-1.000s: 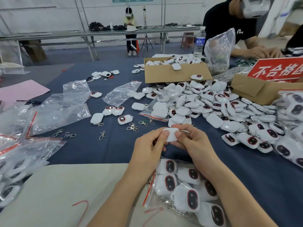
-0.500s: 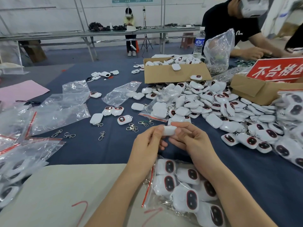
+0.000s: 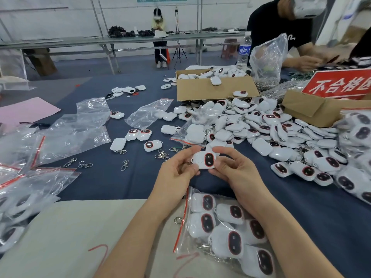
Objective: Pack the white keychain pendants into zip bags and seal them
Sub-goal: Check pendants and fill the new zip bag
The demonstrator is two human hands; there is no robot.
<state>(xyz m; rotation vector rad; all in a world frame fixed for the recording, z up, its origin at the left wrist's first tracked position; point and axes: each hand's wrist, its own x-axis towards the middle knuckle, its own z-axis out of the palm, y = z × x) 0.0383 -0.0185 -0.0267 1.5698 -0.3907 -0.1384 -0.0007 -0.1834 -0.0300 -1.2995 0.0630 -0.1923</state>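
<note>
Reaching in from the lower edge, both forearms angle inward so the left hand (image 3: 176, 171) and right hand (image 3: 232, 169) meet above the blue worktop (image 3: 112, 183). Each grip is clamped on 1 white pendant (image 3: 204, 160), fingertips and thumbs curled round its ends, its dark oval face turned toward the camera. A filled zip bag (image 3: 220, 227) lies just under the wrists, a heap of pendants (image 3: 271, 129) crowds the right side, and loose clasps (image 3: 124, 164) dot the cloth to the left.
</note>
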